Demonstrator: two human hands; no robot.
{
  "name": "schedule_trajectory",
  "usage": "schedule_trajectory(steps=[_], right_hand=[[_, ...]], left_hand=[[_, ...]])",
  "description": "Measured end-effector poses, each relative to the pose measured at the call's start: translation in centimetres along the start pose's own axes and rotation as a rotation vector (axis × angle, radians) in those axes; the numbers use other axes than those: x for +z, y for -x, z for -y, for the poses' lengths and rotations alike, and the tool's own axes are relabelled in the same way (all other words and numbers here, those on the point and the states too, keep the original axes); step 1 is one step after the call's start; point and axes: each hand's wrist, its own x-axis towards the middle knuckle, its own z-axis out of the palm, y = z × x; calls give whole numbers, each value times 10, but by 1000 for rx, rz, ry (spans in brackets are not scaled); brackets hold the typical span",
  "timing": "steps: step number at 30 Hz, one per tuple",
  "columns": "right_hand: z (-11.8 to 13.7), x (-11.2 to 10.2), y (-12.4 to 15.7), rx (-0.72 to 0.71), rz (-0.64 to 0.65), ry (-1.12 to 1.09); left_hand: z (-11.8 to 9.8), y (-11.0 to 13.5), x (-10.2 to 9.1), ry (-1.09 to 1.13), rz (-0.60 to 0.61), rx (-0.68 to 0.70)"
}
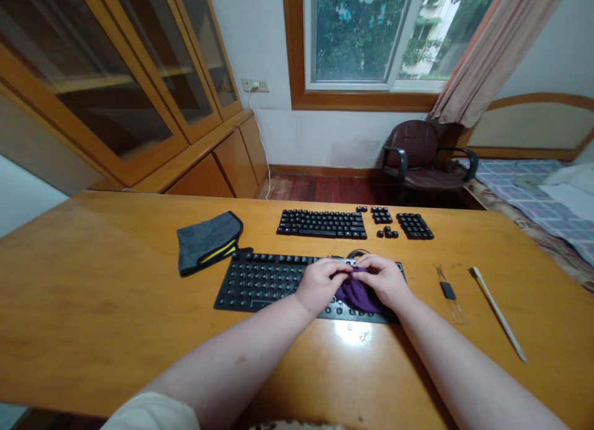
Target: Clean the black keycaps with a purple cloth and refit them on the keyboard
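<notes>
Purple pc [357,296], bunched, over R half of mostly capless blk kbd [273,281].

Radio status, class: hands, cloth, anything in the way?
Left hand, right hand: pinching cloth. Cloth bunched over keyboard, right half. No apparent obstruction; wire tool, stick off right.

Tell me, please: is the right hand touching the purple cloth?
Touching. The head view shows the right hand pinching the purple cloth near its far edge.

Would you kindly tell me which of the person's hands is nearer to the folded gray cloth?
Left. The left hand is right of the gray cloth, over the keyboard base; the right hand is farther right.
</notes>
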Motion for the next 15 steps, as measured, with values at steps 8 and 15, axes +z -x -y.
schedule_trajectory(steps=[8, 15], right_hand=[[-7, -5, 0, 57, -27, 82], [-7, -5, 1, 81, -36, 102]], left_hand=[[-6, -2, 0, 23, -28, -29], [-5, -3, -2, 61, 10, 20]])
